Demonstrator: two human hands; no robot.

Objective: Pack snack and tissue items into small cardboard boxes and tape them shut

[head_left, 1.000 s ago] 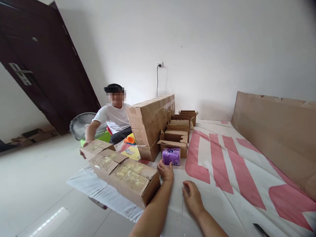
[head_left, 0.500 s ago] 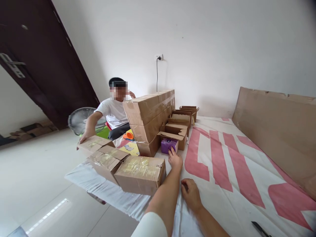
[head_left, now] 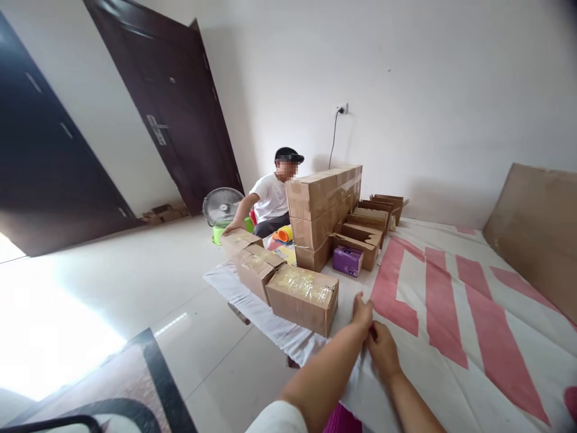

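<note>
My left hand [head_left: 362, 311] is over the cloth-covered table, close against my right hand [head_left: 383, 349]. Both have their fingers curled in, and whatever might be between them is too small or hidden to make out. Beyond them a purple pack [head_left: 347, 260], which looks like a pack of tissues, lies on the cloth, apart from both hands. Right behind it is an open cardboard box [head_left: 370, 255], first in a row of several. A taped carton [head_left: 303, 294] sits left of my hands, at the table's edge.
Closed cartons [head_left: 301, 234] form a stacked wall beside the open boxes. Across the table a person [head_left: 270, 198] in a white shirt rests a hand on another carton [head_left: 243, 239]. A fan [head_left: 224, 206] stands behind. A large cardboard sheet [head_left: 536, 234] leans at the right.
My left hand has let go of the purple pack and come back towards me, beside my right hand. My view has swung left, and the other person's head has turned.
</note>
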